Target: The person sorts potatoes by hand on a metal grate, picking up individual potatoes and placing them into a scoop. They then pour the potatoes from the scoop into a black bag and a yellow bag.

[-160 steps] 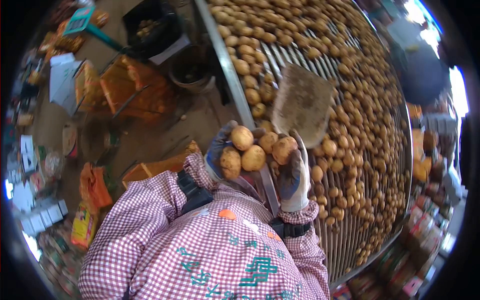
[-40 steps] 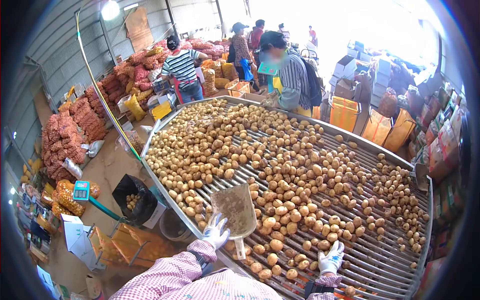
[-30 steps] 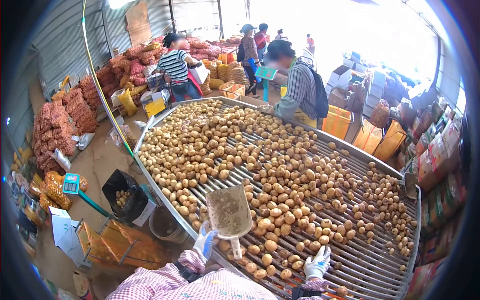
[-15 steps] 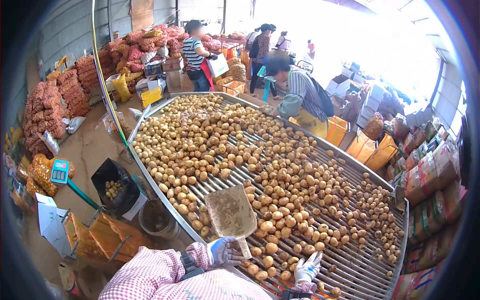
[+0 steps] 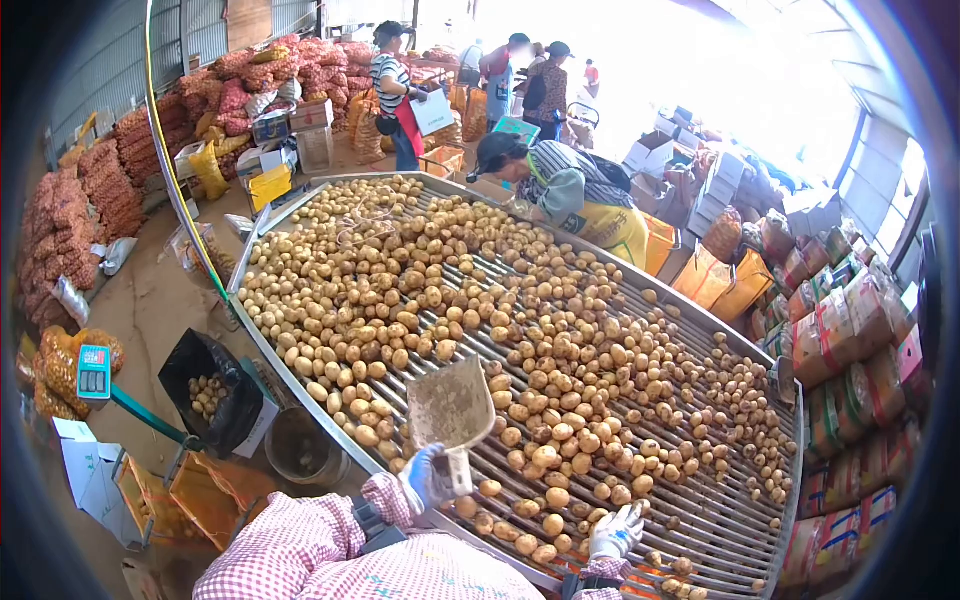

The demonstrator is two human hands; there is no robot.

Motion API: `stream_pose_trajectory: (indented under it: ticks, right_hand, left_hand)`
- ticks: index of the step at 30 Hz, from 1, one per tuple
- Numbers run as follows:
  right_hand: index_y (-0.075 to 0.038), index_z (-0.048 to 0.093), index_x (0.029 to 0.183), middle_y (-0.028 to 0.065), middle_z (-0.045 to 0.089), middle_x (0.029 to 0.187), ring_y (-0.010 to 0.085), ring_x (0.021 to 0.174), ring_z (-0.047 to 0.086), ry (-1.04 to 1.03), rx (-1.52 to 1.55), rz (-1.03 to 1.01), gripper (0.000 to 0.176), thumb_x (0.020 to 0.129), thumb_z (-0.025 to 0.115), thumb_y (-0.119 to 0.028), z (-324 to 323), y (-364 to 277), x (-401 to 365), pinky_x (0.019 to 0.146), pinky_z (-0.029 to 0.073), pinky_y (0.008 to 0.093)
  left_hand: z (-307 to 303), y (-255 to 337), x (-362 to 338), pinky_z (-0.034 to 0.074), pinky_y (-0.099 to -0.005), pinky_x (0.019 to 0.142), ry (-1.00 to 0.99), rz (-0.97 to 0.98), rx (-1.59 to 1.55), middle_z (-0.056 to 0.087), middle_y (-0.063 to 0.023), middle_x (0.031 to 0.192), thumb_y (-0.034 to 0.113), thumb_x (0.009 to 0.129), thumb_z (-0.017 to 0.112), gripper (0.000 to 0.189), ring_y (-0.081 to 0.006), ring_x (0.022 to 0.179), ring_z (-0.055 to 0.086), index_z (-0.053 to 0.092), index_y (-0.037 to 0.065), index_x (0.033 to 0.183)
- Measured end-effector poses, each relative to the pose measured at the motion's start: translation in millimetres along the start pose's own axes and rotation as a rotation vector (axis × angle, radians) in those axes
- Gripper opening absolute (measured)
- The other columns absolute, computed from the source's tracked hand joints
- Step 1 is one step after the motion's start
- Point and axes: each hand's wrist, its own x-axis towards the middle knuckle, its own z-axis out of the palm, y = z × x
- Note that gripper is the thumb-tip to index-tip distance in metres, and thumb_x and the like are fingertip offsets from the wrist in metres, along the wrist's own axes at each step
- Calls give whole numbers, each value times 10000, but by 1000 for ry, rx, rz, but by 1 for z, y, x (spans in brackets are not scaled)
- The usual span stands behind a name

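The gloved left hand (image 5: 425, 478) has its fingers wrapped tight round the short handle of a metal scoop (image 5: 450, 405), whose dusty blade rises just beyond the fingertips, above the potatoes (image 5: 560, 400) on the slatted sorting table (image 5: 715, 530). The gloved right hand (image 5: 615, 530) holds nothing, its fingers loosely spread, with potatoes just ahead of and beside the fingertips

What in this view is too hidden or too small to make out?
All head view.
Scoop handle: wrapped by left hand.
Right hand: only its back shows; whether it grips anything is hidden.
Bucket contents: too dark.
Scale reading: too small.
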Motion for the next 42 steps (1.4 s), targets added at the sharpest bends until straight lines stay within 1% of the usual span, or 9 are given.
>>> stream_pose_trajectory:
  ticks: [1, 3, 7, 9, 12, 19, 29, 33, 42]
  right_hand:
    - [8, 561, 1336, 176, 384, 1547, 425, 1339, 412, 22, -10, 5, 506, 911, 562, -268, 4, -1, -2, 1123, 324, 511]
    - [-6, 584, 1300, 164, 420, 1515, 438, 1330, 416, 94, -40, 24, 442, 953, 529, -275, 12, -5, -4, 1118, 325, 531]
    - [-11, 612, 1275, 159, 421, 1514, 442, 1331, 413, 119, -59, 67, 426, 954, 528, -277, 24, -8, 0, 1129, 313, 542]
    - [-13, 619, 1268, 158, 421, 1513, 442, 1332, 413, 106, -68, 88, 421, 953, 529, -277, 24, -7, 0, 1133, 308, 546]
    - [-22, 626, 1259, 159, 423, 1511, 444, 1335, 411, 121, -75, 97, 411, 951, 532, -277, 25, -9, 0, 1140, 301, 555]
    - [-20, 630, 1237, 174, 384, 1539, 451, 1390, 351, 90, -40, 151, 395, 958, 524, -278, 25, -17, -7, 1172, 232, 588]
    - [-8, 646, 1132, 183, 446, 1478, 471, 1378, 354, 130, -49, 98, 329, 943, 540, -254, 28, -23, 1, 1171, 233, 599]
    - [-25, 656, 1068, 172, 463, 1469, 449, 1352, 387, 190, -88, 86, 290, 941, 543, -261, 46, -10, 5, 1149, 278, 589]
    - [-15, 642, 1135, 172, 445, 1494, 443, 1362, 384, 143, -92, 102, 323, 949, 529, -254, 32, -15, 5, 1164, 262, 577]
  left_hand:
    - [-14, 9, 4, 573, -529, 876, -135, 9, -22, 695, -174, 1028, 387, 1011, 459, 422, -353, 928, 696, 592, 45, 1221]
    - [-17, 24, 6, 586, -503, 795, -71, -32, -120, 702, -192, 1034, 488, 1000, 471, 519, -356, 883, 695, 618, 32, 1201]
    - [-39, 51, 21, 584, -497, 748, -290, -225, -70, 684, -205, 1099, 527, 993, 480, 549, -368, 836, 677, 600, 66, 1266]
    - [-35, 50, 19, 585, -489, 722, -273, -260, -86, 683, -194, 1116, 504, 1001, 473, 515, -370, 846, 679, 597, 89, 1280]
    - [-34, 49, 20, 599, -494, 715, -27, -212, 114, 704, -169, 1091, 439, 1012, 463, 449, -362, 805, 693, 597, 109, 1286]
    - [-24, 69, -9, 616, -415, 702, -8, -284, 155, 731, -146, 1079, 378, 1009, 500, 433, -252, 820, 724, 624, 47, 1260]
    - [-40, 101, -7, 577, -372, 634, 51, -214, 492, 718, -110, 901, 393, 985, 575, 431, -220, 703, 679, 638, 27, 1204]
    - [-42, 112, -17, 582, -364, 589, 103, -29, 647, 705, -84, 888, 357, 988, 573, 422, -197, 687, 665, 601, 28, 1252]
    - [-65, 110, -1, 575, -315, 557, 107, -104, 568, 703, -81, 883, 388, 964, 603, 432, -177, 677, 659, 621, 48, 1231]
